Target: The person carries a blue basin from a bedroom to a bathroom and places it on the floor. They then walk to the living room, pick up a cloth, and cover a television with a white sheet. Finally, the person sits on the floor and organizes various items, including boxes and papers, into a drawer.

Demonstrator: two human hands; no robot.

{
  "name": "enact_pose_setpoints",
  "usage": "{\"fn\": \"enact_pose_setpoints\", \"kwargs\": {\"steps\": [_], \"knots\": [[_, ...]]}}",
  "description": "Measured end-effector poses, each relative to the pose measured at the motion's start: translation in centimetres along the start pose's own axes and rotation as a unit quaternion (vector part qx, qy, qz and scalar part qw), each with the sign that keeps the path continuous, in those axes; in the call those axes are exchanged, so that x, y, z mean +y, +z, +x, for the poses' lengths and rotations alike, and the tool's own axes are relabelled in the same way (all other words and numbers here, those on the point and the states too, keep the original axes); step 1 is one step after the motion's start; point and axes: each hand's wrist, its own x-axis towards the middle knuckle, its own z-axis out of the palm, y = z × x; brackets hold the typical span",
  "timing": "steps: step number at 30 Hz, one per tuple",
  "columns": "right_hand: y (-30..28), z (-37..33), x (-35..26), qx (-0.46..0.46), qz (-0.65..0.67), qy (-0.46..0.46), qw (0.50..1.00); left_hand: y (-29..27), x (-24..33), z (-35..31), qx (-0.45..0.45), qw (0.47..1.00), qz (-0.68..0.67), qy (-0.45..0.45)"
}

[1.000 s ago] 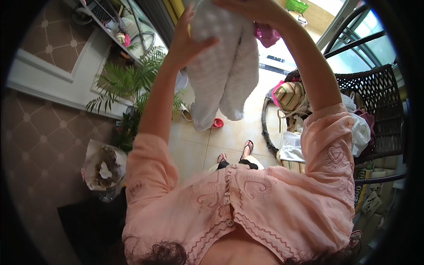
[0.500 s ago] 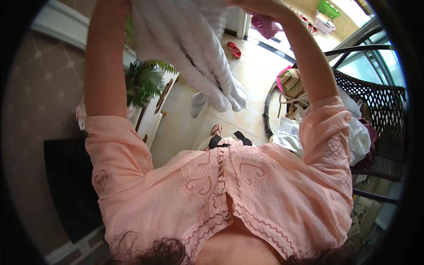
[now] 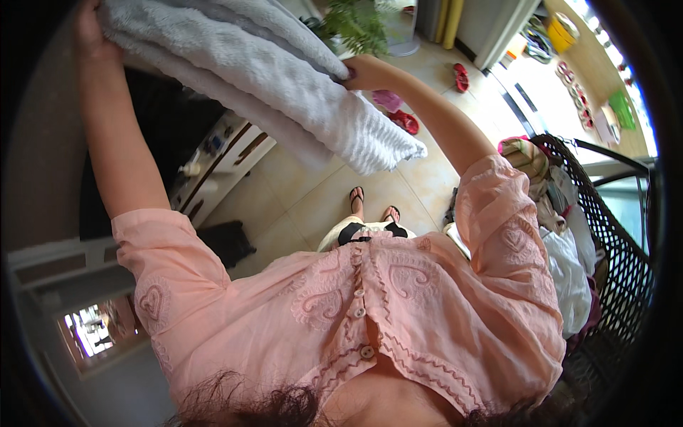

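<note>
Wearing a pale pink blouse, short sleeves flaring slightly at the cuffs. Stitched hearts are marking the outer sleeves; bigger curled heart motifs are sitting either side of the front opening. Pale round buttons are running down that opening. Darker zigzag trim is following the neckline edge. Dark hair is hanging near it. Cream bottoms with black strips are showing past the hem, dark thong sandals below.

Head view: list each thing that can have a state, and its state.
Pale grey cloth: held up, slanting, in folds
Left hand: gripping the cloth
Right hand: gripping the cloth
Black flip-flops: worn
Pink blouse: worn
Red shoes: unworn, lying apart
Wicker chair: loaded
</note>
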Motion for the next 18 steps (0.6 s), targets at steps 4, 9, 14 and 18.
{"fn": "enact_pose_setpoints", "kwargs": {"steps": [4,9,14,18], "knots": [[5.0,-1.0,2.8,-0.036,-0.037,-0.026,0.998,-12.5,1.8,2.3,0.074,0.995,0.067,-0.002],[7.4,1.5,2.6,-0.029,-0.101,-0.019,0.994,-29.0,3.9,2.1,0.178,0.975,0.123,-0.042],[8.6,4.8,-3.1,-0.043,-0.081,0.030,0.995,-41.6,6.4,-2.3,0.292,0.945,0.140,-0.044],[12.8,4.7,-10.4,-0.174,-0.132,-0.012,0.976,-51.6,8.8,-5.8,0.369,0.919,0.123,-0.062]]}}
